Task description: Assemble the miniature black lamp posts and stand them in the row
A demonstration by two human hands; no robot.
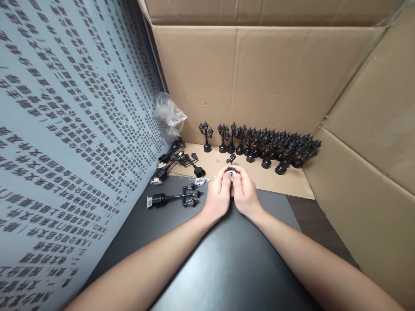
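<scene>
My left hand (219,192) and my right hand (245,191) meet over the middle of the work surface, closed around a black model street lamp (231,159). Its small lanterns stick out beyond my fingers. A white piece (231,172) shows at its base end, where both thumbs press; the rest is hidden by my hands. To the left lies another three-headed model street lamp (175,198) on its side, with a white part (149,202) at its base. Near my left hand a white round cap (199,181) rests by the mat's edge.
Several upright black lamps (266,149) crowd the cardboard sheet (214,162) at the back right. More lamps (168,166) lie at the back left, below a clear plastic bag (169,110). Cardboard walls (275,73) and a printed sheet (81,129) enclose the dark mat (207,263).
</scene>
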